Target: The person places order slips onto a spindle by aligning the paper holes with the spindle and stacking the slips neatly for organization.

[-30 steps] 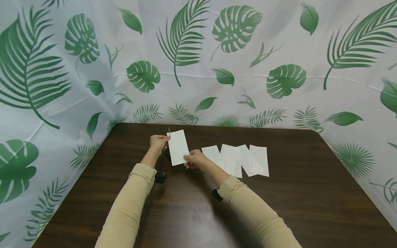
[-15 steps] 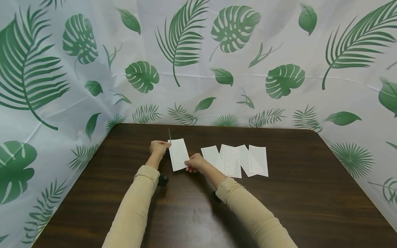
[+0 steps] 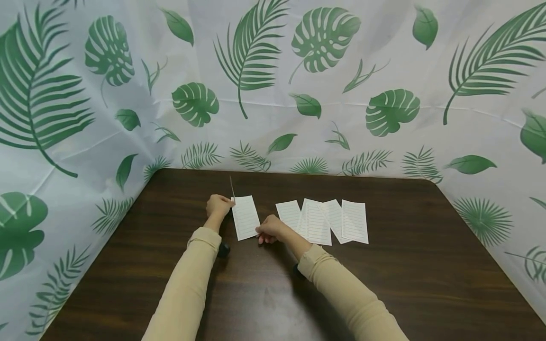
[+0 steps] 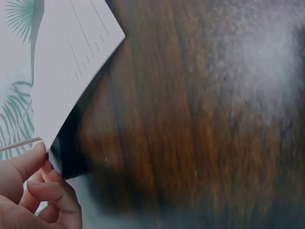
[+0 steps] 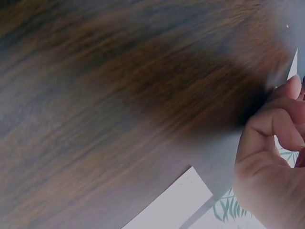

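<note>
A single sheet (image 3: 246, 220) sits at the 9 o'clock side of the row of overlapping sheets (image 3: 316, 223) on the counter (image 3: 426, 265); whether it touches the surface is hard to tell. Left hand (image 3: 218, 205) at its 10 o'clock corner, right hand (image 3: 269, 229) at its 4 o'clock corner, near the row. A thin rod (image 3: 232, 187) runs from the left fingertips toward 12 o'clock. Curtain (image 3: 256, 132) stands behind the counter's 12 o'clock edge.

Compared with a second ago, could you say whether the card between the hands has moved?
Yes, the lined card sits lower in the head view, farther from the table's far edge.
</note>
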Available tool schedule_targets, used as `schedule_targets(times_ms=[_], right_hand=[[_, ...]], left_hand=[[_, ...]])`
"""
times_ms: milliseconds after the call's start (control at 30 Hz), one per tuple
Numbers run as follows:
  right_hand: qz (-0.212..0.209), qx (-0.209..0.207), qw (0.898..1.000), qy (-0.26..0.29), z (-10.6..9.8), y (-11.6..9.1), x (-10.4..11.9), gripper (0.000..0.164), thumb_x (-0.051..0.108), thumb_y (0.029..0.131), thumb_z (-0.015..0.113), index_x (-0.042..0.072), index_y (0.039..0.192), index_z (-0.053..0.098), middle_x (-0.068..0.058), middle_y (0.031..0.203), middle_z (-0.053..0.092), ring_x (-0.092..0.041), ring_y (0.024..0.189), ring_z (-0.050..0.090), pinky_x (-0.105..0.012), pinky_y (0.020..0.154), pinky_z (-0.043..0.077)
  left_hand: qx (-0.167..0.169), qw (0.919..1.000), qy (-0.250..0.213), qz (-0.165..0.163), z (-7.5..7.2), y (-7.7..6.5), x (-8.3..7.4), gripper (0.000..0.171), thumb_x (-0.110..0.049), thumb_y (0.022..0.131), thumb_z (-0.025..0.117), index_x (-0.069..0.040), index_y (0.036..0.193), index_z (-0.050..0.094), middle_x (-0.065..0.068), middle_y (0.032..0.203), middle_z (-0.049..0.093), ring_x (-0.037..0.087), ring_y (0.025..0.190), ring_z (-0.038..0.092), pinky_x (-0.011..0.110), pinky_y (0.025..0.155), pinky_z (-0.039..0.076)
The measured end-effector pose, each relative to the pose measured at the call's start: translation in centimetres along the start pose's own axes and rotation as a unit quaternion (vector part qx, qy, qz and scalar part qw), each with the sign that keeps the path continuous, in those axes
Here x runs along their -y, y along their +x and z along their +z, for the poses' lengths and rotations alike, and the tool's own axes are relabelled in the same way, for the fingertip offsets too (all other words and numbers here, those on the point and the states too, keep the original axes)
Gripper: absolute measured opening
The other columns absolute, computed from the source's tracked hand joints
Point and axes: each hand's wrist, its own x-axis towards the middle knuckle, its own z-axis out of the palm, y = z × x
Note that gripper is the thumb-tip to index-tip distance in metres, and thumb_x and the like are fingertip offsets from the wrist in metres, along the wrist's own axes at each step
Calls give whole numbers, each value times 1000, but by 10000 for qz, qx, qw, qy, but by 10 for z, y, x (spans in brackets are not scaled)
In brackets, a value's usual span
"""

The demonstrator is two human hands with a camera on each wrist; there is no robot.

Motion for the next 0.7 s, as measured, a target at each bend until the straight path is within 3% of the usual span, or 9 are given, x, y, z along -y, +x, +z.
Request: schedule_targets(times_ms=[233, 367, 533, 700], right_hand=[[32, 53, 9991, -416, -2, 1, -3, 31, 10, 94, 54, -5, 71, 67, 2, 41, 52, -5, 35, 42, -15, 35, 33], [0, 57, 9975, -705, -3, 0, -2, 32, 11, 93, 55, -4, 67, 66, 3, 40, 51, -5, 34, 44, -15, 34, 34], [-107, -75, 9930, -1176, -1, 0, -3, 33, 12, 92, 57, -5, 66, 68, 3, 39, 53, -4, 34, 49, -14, 34, 38], [3, -184, 9928, -1184, 0, -1, -2, 30, 10, 89, 60, -7, 65, 65, -13, 53, 66, -6, 34, 50, -15, 34, 43]], left_hand=[[-120, 9997, -179, -100, 7, 1, 3, 17, -18, 85, 68, -3, 91, 73, 15, 102, 70, 32, 90, 64, 38, 68, 55], [-166, 9996, -208, -72, 11, 3, 5, 15, -17, 84, 69, -3, 90, 70, 15, 96, 69, 27, 78, 62, 34, 63, 53], [149, 9991, -393, -86, 8, 6, 9, 28, -16, 85, 69, -2, 107, 57, 19, 104, 61, 14, 56, 53, 27, 55, 53], [520, 9983, -228, 104, 4, 9, 11, 33, -18, 88, 66, -3, 117, 57, 24, 122, 56, 10, 48, 49, 23, 50, 54]])
